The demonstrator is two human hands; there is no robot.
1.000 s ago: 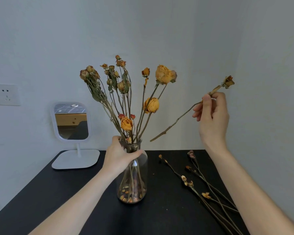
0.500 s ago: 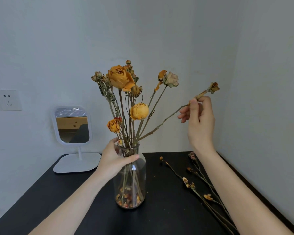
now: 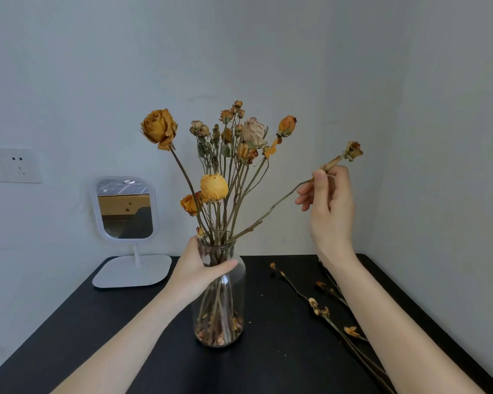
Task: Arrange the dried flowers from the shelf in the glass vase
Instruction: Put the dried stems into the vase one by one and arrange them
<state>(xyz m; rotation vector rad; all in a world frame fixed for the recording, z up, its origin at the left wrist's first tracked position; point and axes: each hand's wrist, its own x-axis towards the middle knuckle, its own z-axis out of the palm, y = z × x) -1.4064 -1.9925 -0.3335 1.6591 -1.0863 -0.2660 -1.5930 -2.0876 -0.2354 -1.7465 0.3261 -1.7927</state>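
My left hand point(image 3: 199, 273) was wrapped around the neck of the glass vase point(image 3: 225, 317), thumb across the front just under the rim and fingers curled behind the glass. The vase stood upright on the black tabletop point(image 3: 83, 336), roughly midway between its left and right edges and well back from the near edge. It held a bunch of dried roses point(image 3: 214, 187), their stems crowded through the narrow mouth and fanning out wide above it. Fallen petals lay in the bottom.

My right hand point(image 3: 329, 206) was raised to the right of the bunch, apart from my left. It pinched a single dried flower stem point(image 3: 268, 214) between thumb and fingertips just below its small withered bud point(image 3: 353, 150). The stem slanted down and left, and its lower end met the right side of the vase's rim. I could not tell whether it had passed inside.

Several loose dried stems point(image 3: 313, 304) lay on the tabletop to the right of the vase, running from near the back edge toward the near right corner, partly under my right forearm. A strip of open black surface separated them from the vase.

A white stand mirror point(image 3: 125, 209) sat at the back left corner, well apart from the vase, and a wall socket point(image 3: 12, 164) was farther left. The tabletop fitted into a corner, its back edge against one wall and its right edge near the other. There was open air above the flowers and around my raised hand.
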